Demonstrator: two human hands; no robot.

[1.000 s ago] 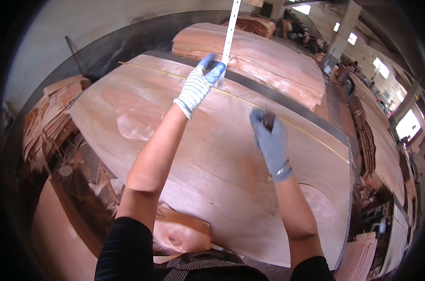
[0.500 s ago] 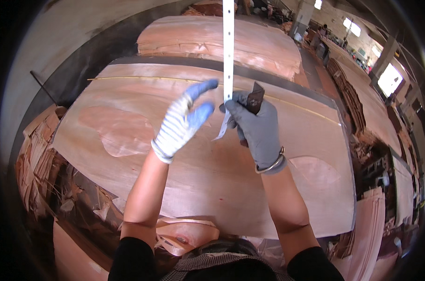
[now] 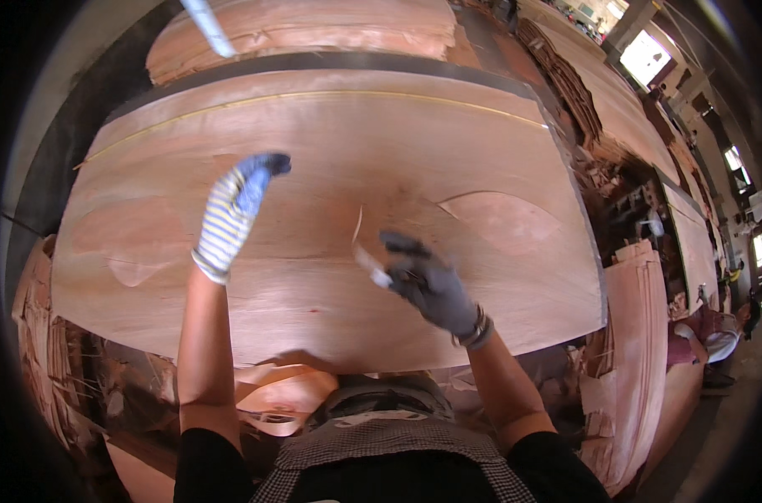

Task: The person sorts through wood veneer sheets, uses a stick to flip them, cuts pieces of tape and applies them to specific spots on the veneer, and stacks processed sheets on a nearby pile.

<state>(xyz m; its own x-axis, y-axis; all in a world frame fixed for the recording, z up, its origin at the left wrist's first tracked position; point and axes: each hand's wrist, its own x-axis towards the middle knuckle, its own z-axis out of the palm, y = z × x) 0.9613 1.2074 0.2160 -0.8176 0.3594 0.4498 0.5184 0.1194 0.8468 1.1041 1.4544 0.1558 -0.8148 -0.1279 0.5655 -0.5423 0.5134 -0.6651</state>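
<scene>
A large sheet of reddish-brown wood veneer (image 3: 314, 243) lies flat before me, with darker veneer patches on it. My right hand (image 3: 431, 289), in a grey glove with a ring-like band at the wrist, hovers over its middle. At its thumb side it grips a thin pale strip of tape (image 3: 366, 258), whose curved end points away from me. Motion smears these fingers, and the dark piece seen in them earlier cannot be made out. My left hand (image 3: 236, 208), in a white-and-blue striped glove, is raised over the left part, fingers stretched loosely, nothing visible in them.
A yellow line (image 3: 314, 94) runs across the sheet's far side. Beyond stands a stack of veneer (image 3: 314, 38), with a white hanging tape (image 3: 209, 29) before it. Veneer offcuts (image 3: 284, 390) lie near me; upright sheets (image 3: 637, 335) stand right. A person (image 3: 716, 339) is at far right.
My right hand has come down and nearer, away from the hanging white tape, carrying a short strip. My left hand has moved left. The view has shifted, putting the hanging tape at upper left.
</scene>
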